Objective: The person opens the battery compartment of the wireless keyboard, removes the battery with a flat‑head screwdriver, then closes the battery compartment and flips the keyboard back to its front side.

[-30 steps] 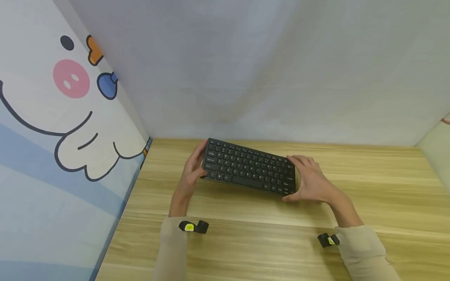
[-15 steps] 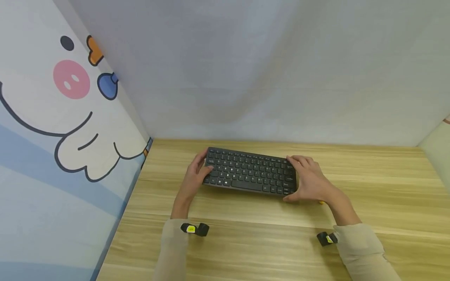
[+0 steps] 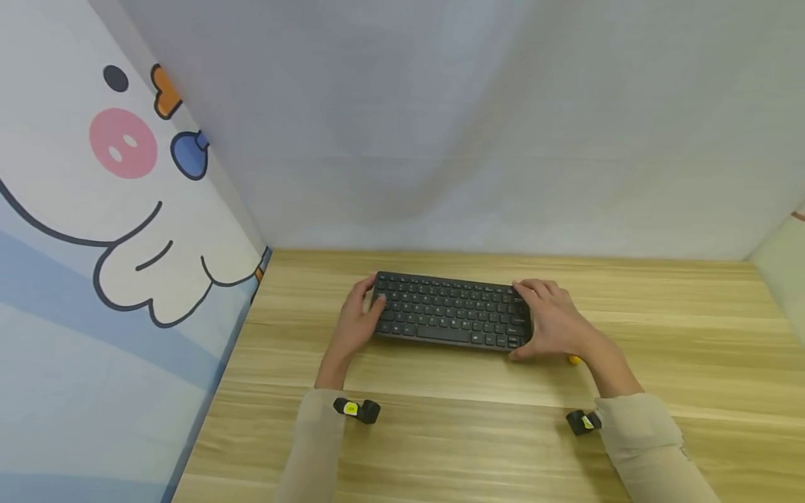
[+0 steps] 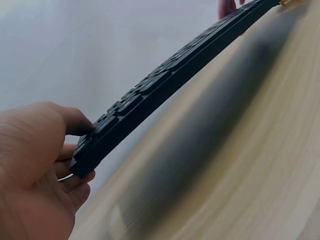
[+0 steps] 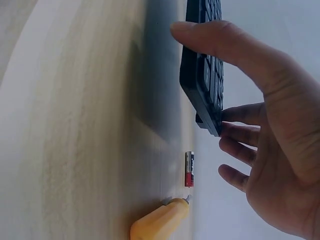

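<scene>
A black compact keyboard [image 3: 449, 311] faces keys up above the wooden table, its shadow falling on the tabletop below in both wrist views. My left hand [image 3: 354, 323] pinches the left end, thumb over the keys and fingers underneath. At the other end, my right hand [image 3: 556, 325] spans the keyboard's short side, with the thumb at the near edge and fingertips at the far edge. In the right wrist view, a battery [image 5: 189, 169] with a red end and a tool with a yellow handle [image 5: 159, 220] lie on the table close to that hand.
The wooden table [image 3: 428, 433] ends at a pale curtain-like backdrop [image 3: 472, 140]. A cartoon-printed panel [image 3: 126, 279] borders the left side, and a light panel [image 3: 782, 276] stands at the right.
The keyboard's left end has come down, so it sits more level. My left thumb has shifted from the corner onto the keys. The right hand has hardly moved; a yellow piece now shows beside it.
</scene>
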Tool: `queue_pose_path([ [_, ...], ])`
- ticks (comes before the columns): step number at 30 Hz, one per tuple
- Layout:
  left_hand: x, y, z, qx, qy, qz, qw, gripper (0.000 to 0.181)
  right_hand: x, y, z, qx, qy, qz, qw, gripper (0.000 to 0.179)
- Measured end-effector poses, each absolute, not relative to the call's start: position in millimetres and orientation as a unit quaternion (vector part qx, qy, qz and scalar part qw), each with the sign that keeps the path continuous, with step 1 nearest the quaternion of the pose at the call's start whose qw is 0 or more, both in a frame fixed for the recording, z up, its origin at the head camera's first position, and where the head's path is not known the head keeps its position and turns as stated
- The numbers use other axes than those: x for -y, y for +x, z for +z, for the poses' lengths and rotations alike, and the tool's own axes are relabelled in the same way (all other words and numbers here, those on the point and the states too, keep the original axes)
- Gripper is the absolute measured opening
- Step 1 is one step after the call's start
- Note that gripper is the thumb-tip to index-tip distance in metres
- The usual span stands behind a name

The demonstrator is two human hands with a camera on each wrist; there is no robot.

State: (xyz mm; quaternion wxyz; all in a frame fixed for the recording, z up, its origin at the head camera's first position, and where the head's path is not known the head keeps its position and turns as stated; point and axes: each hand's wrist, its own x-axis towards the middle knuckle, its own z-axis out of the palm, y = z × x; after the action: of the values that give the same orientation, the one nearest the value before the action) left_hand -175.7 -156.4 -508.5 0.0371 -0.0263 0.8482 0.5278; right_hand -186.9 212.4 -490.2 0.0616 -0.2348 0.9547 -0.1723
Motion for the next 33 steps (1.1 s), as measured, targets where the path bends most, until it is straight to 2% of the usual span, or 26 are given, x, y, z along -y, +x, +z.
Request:
queue_pose_path([
  [14,148,-182,-523,-0.873,-0.047,0.484,0.046,0.053,-214,-194,-499,-0.955,-0.237,-0.160,0.084,0.126],
  [33,144,-178,-523,-0.900,-0.042,0.431,0.053,0.053,-210,-188,-496,-0.956,-0.225,-0.155,0.104,0.126],
])
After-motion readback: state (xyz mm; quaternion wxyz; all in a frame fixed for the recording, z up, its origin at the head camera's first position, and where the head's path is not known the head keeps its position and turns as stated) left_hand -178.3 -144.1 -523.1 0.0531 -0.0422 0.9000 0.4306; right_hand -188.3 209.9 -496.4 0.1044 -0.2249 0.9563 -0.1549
